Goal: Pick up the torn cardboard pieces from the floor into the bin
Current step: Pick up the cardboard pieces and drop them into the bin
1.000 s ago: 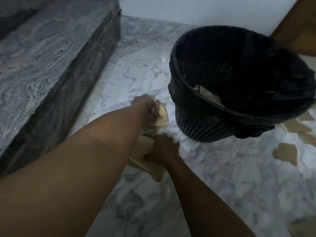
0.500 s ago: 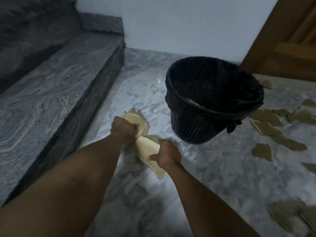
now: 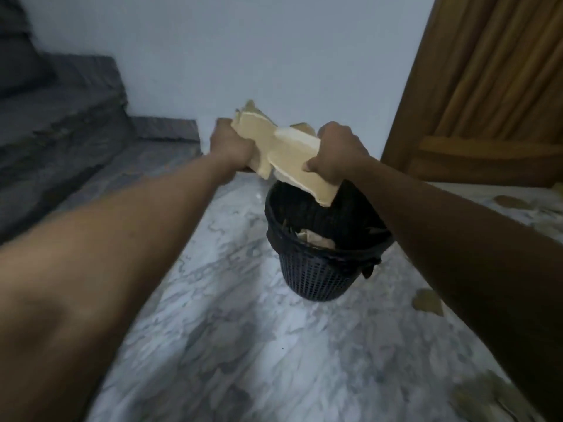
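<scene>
1. Judged partly done: held a bundle of torn cardboard pieces (image 3: 285, 149) just above the black mesh bin (image 3: 316, 278), not yet dropped.
2. Clutched it with left hand (image 3: 231, 147) and right hand (image 3: 338, 156), fingers curled tight round either end.
3. Saw binned scraps (image 3: 316, 239) lying inside already.
4. Left loose scraps (image 3: 428, 301) on the marble floor (image 3: 243, 345), right and near right.

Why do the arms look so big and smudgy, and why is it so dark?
Head view: the wide-angle lens stretches the blurry forearms near the edges; the light is dim and bluish; clearest are the left hand, right hand and the cardboard they grip above the bin.
</scene>
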